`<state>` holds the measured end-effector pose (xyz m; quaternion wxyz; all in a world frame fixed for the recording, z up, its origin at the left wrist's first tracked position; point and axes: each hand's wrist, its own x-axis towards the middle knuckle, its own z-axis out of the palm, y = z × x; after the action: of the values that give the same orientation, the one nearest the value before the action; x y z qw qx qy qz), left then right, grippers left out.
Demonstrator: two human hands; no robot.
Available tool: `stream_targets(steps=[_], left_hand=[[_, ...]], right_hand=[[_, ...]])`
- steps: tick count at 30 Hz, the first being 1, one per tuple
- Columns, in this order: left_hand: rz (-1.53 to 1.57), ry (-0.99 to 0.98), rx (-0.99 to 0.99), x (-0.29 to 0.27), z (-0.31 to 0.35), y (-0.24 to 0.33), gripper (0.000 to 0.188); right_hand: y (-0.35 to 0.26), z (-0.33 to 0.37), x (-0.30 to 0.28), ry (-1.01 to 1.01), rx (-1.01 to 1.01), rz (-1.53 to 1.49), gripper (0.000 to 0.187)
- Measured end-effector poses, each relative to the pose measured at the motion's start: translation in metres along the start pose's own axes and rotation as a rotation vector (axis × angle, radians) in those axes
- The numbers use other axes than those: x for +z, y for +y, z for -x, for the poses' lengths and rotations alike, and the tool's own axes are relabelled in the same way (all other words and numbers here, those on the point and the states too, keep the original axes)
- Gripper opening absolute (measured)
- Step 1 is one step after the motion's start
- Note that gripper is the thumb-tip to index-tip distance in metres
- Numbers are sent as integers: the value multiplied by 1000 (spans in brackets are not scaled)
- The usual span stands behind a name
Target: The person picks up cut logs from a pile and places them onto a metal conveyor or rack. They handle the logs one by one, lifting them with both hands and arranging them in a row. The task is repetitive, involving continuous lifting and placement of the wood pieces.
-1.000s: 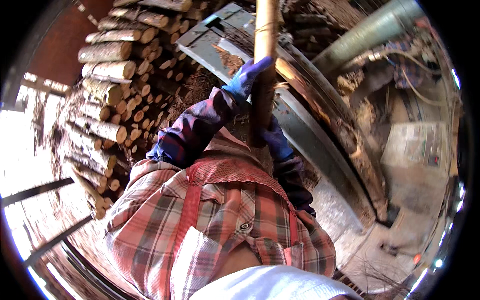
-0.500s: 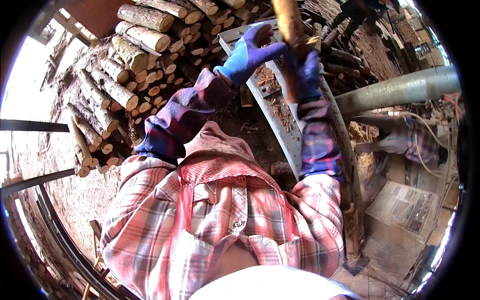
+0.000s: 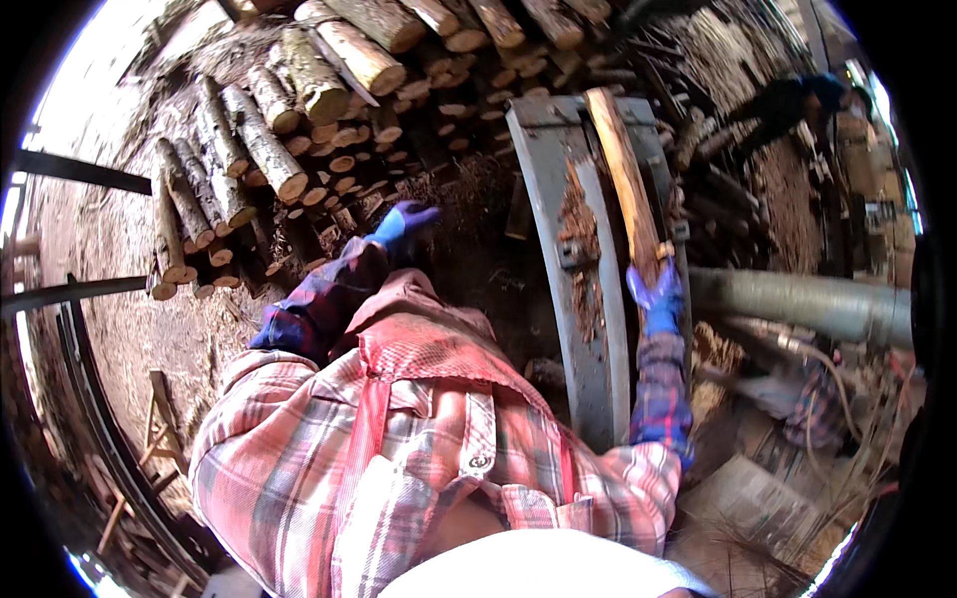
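Observation:
A peeled, yellowish log [image 3: 620,169] lies lengthwise on a grey metal machine bed [image 3: 548,164], its far end close to the bed's far edge. My right hand [image 3: 656,296], in a blue and purple glove, is closed at the log's near end, where the wood looks rough and splintered. Gloved the same way, my left hand [image 3: 405,225] is off the bed, in front of the log pile, holding nothing. Its fingers point to the right, apart from the thumb, and are slightly blurred. Brown bark scraps [image 3: 580,244] litter the bed left of the log.
Stacked cut logs [image 3: 284,159] fill the far left and middle. A thick grey pipe [image 3: 797,302] runs off to the right of the bed. Two other people are nearby: one in dark clothes [image 3: 788,110] at the far right, another in a plaid sleeve [image 3: 812,404] lower right.
The log has come down from a raised, tilted position onto the bed. My left hand has moved away from it, left and nearer to me. My right hand has moved down and right.

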<state>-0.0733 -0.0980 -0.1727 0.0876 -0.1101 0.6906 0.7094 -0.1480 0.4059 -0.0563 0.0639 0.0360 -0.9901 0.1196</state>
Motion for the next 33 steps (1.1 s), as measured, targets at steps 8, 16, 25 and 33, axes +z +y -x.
stream_targets(steps=[8,16,25,33], left_hand=[[3,115,-349,-51,-12,-31,33],[210,36,-175,-97,-42,-4,23],[348,310,-309,-173,-23,10,22],[577,55,159,-73,-123,142,35]], right_hand=[[-137,-121,-63,269,-158,-824,70],[-380,-340,109,-164,-316,-150,99],[-400,-432,158,-520,-71,-449,75],[-334,-188,44,-1068,205,-1681,57]])
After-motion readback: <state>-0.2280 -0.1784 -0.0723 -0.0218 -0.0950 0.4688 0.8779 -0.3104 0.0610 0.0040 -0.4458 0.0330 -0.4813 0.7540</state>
